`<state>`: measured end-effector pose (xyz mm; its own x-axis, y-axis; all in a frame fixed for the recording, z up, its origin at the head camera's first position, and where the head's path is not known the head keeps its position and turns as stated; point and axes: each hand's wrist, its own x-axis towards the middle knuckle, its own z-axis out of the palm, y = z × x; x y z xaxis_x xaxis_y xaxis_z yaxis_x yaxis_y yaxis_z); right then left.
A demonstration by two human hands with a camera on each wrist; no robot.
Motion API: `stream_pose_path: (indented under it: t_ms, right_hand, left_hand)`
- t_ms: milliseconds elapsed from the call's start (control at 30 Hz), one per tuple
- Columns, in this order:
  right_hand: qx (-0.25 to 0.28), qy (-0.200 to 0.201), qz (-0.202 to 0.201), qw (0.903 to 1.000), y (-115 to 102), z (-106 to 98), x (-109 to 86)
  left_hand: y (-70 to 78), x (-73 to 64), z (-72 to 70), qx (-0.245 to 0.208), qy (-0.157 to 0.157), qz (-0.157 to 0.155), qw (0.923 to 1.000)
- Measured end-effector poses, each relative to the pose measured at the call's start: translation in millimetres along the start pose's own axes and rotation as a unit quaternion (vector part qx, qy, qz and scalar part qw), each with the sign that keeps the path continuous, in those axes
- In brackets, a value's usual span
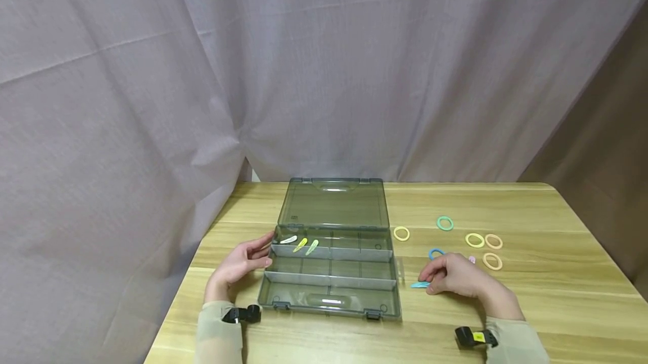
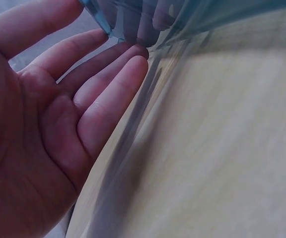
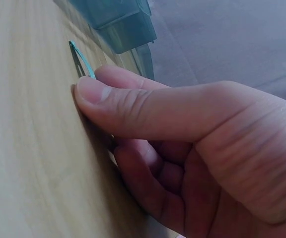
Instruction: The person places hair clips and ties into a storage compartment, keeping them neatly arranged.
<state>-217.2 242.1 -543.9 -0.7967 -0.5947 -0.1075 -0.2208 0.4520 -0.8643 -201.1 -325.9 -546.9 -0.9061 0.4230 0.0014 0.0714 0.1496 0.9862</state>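
My left hand [image 1: 239, 263] rests against the left side of a smoky clear organizer box [image 1: 331, 298], its fairly straight fingers [image 2: 115, 101] touching the wall. The box lies with its lid raised at the back and its inside split into three long rows. White [image 1: 289, 239], yellow [image 1: 301, 245] and pale green [image 1: 312, 247] hair clips lie in the back row, towards the left. Right of the box, my right hand [image 1: 458, 277] pinches a blue hair clip [image 1: 419, 284] between thumb and fingers, low over the table; its tip [image 3: 72, 44] sticks out past the thumb.
Several ring-shaped hair ties lie on the wooden table [image 1: 430, 330] at the right, among them a green one [image 1: 445, 223] and a blue one [image 1: 435, 252] partly behind my right hand. A small pink item [image 1: 472, 259] lies near them. Grey curtain [image 1: 354, 82] hangs behind the table.
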Motion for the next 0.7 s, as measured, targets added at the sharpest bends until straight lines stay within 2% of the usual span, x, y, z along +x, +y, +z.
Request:
stream_pose_path:
  t_ms: [433, 700]
  right_hand:
    - [-0.003, -0.004, -0.005, 1.0000, -6.9, -0.4, -1.0]
    - [-0.100, 0.029, -0.013, 0.9944, -9.8, 1.1, -1.9]
  left_hand:
    - [-0.2, -0.5, -0.1, 0.003, 0.002, 0.000, 1.0000]
    - [-1.5, -0.4, 0.2, 0.006, 0.003, -0.002, 1.0000]
